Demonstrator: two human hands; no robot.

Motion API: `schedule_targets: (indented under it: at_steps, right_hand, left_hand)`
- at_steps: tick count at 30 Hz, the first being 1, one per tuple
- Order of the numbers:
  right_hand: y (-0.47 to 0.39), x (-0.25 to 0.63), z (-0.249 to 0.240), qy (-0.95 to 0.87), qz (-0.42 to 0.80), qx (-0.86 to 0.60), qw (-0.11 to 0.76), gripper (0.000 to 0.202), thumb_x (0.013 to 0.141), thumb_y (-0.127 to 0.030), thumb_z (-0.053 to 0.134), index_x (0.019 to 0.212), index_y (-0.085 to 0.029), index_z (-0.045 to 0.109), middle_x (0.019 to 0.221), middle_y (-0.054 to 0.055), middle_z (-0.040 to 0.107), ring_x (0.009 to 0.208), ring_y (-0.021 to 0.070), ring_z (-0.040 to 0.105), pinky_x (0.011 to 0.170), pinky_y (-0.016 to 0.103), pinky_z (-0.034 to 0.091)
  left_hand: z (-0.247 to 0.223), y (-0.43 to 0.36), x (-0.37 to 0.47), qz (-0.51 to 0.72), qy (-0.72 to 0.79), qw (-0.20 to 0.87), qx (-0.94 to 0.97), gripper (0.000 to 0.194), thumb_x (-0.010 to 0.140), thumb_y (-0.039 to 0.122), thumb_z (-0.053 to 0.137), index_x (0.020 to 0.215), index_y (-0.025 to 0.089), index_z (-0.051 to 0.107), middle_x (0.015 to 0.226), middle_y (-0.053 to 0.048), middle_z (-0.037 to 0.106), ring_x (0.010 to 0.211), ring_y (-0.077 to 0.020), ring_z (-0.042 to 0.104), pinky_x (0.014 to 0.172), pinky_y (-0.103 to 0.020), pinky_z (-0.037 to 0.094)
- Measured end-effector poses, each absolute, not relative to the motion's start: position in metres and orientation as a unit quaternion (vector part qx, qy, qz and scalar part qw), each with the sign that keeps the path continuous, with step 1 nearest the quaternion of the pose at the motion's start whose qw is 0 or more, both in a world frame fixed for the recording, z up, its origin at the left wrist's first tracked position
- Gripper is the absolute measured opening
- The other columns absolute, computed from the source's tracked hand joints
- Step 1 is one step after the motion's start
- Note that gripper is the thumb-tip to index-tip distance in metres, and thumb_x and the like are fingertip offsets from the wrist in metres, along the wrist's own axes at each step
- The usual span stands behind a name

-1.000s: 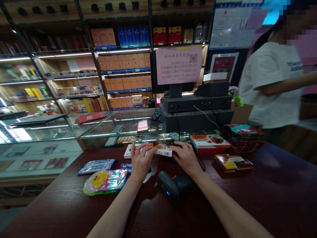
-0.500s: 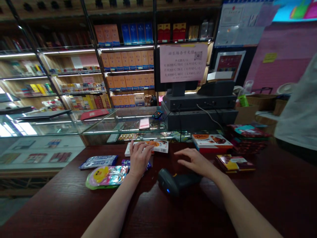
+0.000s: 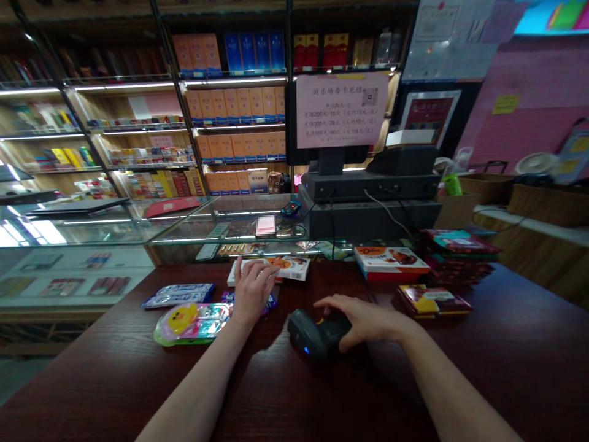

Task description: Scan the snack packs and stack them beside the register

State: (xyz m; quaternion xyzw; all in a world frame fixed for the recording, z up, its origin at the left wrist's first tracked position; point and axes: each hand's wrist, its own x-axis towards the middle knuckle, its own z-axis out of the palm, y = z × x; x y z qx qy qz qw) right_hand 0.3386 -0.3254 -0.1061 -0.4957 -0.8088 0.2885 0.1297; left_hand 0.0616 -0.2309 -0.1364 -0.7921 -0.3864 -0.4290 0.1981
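Observation:
My left hand (image 3: 252,291) rests over a white and orange flat box (image 3: 294,267), its fingers spread and their tips on or just above the box. A purple wrapped packet (image 3: 270,303) lies partly hidden beneath that hand. My right hand (image 3: 363,319) straddles the handle of a black barcode scanner (image 3: 307,334), which lies on the table with a blue light glowing. The thumb is at the handle's near side, while the index finger stretches over its far side, apart from the thumb. Whether the hidden fingers touch the handle I cannot tell.
Blue-white packets (image 3: 179,294) and a duck-decorated pack (image 3: 188,322) lie at left. A Dove box (image 3: 391,261), yellow-brown packs (image 3: 435,299) and a stack of dark red packs (image 3: 460,255) are at right. Behind stand a glass counter (image 3: 184,230) and a monitor with a paper sign (image 3: 340,110).
My right hand has come down and left around the scanner's handle. My left hand stays at the box. The view has shifted slightly, and the white-clothed person at right is out of view.

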Motion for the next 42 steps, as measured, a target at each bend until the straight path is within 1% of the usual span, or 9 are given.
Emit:
schedule_targets:
  at_steps: [3, 8, 12, 15, 19, 26, 30, 36, 42]
  right_hand:
    - [-0.326, 0.335, -0.107, -0.813, 0.268, -0.506, 0.107, 0.072, 0.061, -0.025, 0.083, 0.129, -0.031, 0.061, 0.109, 0.001, 0.068, 0.101, 0.0243, 0.063, 0.086, 0.032, 0.048]
    - [-0.326, 0.332, -0.105, -0.796, 0.276, -0.531, 0.086, 0.063, 0.059, -0.024, 0.083, 0.119, -0.030, 0.065, 0.103, 0.000, 0.069, 0.094, 0.0233, 0.064, 0.078, 0.030, 0.046]
    - [-0.325, 0.335, -0.100, -0.785, 0.328, -0.514, 0.111, 0.052, 0.062, -0.024, 0.079, 0.112, -0.026, 0.066, 0.097, -0.002, 0.067, 0.086, 0.0185, 0.063, 0.072, 0.025, 0.044]
    - [-0.327, 0.346, -0.088, -0.768, 0.343, -0.521, 0.142, 0.048, 0.066, -0.024, 0.074, 0.113, -0.024, 0.066, 0.094, -0.002, 0.067, 0.082, 0.0167, 0.062, 0.070, 0.024, 0.044]
    - [-0.333, 0.369, -0.072, -0.740, 0.356, -0.552, 0.148, 0.050, 0.068, -0.029, 0.073, 0.118, -0.024, 0.068, 0.099, 0.001, 0.069, 0.090, 0.0210, 0.064, 0.078, 0.028, 0.047]
    - [-0.337, 0.404, -0.074, -0.710, 0.380, -0.552, 0.215, 0.058, 0.071, -0.036, 0.073, 0.127, -0.025, 0.066, 0.116, 0.003, 0.072, 0.107, 0.0280, 0.064, 0.096, 0.036, 0.047]
    - [-0.336, 0.406, -0.075, -0.707, 0.382, -0.557, 0.209, 0.061, 0.071, -0.037, 0.072, 0.130, -0.024, 0.064, 0.116, 0.003, 0.071, 0.107, 0.0284, 0.064, 0.096, 0.037, 0.047]
    - [-0.337, 0.401, -0.074, -0.707, 0.386, -0.557, 0.202, 0.052, 0.070, -0.033, 0.073, 0.121, -0.025, 0.068, 0.113, 0.002, 0.072, 0.107, 0.0277, 0.065, 0.094, 0.035, 0.048]
    - [-0.338, 0.400, -0.071, -0.714, 0.384, -0.547, 0.209, 0.053, 0.069, -0.034, 0.073, 0.121, -0.024, 0.068, 0.114, 0.003, 0.073, 0.108, 0.0284, 0.064, 0.095, 0.036, 0.048]
  left_hand:
    - [-0.136, -0.232, 0.061, -0.434, -0.385, 0.200, -0.790, 0.017, 0.090, 0.024, 0.062, 0.105, 0.029, 0.070, 0.096, -0.001, 0.071, 0.105, -0.0222, 0.061, 0.121, -0.056, 0.020]
    - [-0.136, -0.232, 0.062, -0.431, -0.386, 0.188, -0.793, 0.019, 0.090, 0.021, 0.062, 0.106, 0.029, 0.070, 0.096, 0.000, 0.071, 0.102, -0.0209, 0.061, 0.122, -0.055, 0.020]
    - [-0.137, -0.232, 0.065, -0.431, -0.379, 0.184, -0.798, 0.017, 0.091, 0.022, 0.061, 0.105, 0.027, 0.070, 0.094, -0.001, 0.070, 0.100, -0.0203, 0.061, 0.121, -0.055, 0.023]
    - [-0.139, -0.232, 0.068, -0.427, -0.374, 0.189, -0.801, 0.017, 0.092, 0.022, 0.060, 0.105, 0.027, 0.069, 0.092, -0.001, 0.068, 0.099, -0.0199, 0.060, 0.120, -0.054, 0.024]
    - [-0.143, -0.232, 0.070, -0.421, -0.369, 0.191, -0.806, 0.018, 0.093, 0.022, 0.059, 0.107, 0.027, 0.069, 0.093, -0.001, 0.068, 0.100, -0.0196, 0.060, 0.120, -0.053, 0.025]
    - [-0.145, -0.231, 0.076, -0.424, -0.357, 0.190, -0.810, 0.018, 0.092, 0.022, 0.060, 0.107, 0.028, 0.069, 0.093, 0.000, 0.068, 0.097, -0.0191, 0.059, 0.118, -0.050, 0.029]
    - [-0.143, -0.232, 0.078, -0.426, -0.356, 0.190, -0.809, 0.017, 0.093, 0.023, 0.059, 0.106, 0.028, 0.069, 0.092, 0.000, 0.067, 0.095, -0.0188, 0.058, 0.117, -0.050, 0.030]
    - [-0.145, -0.232, 0.077, -0.425, -0.359, 0.189, -0.809, 0.018, 0.092, 0.022, 0.060, 0.106, 0.028, 0.069, 0.092, 0.000, 0.068, 0.097, -0.0192, 0.059, 0.117, -0.050, 0.029]
    - [-0.145, -0.231, 0.078, -0.427, -0.362, 0.191, -0.806, 0.017, 0.091, 0.022, 0.061, 0.104, 0.027, 0.070, 0.093, -0.001, 0.069, 0.096, -0.0194, 0.060, 0.117, -0.051, 0.031]
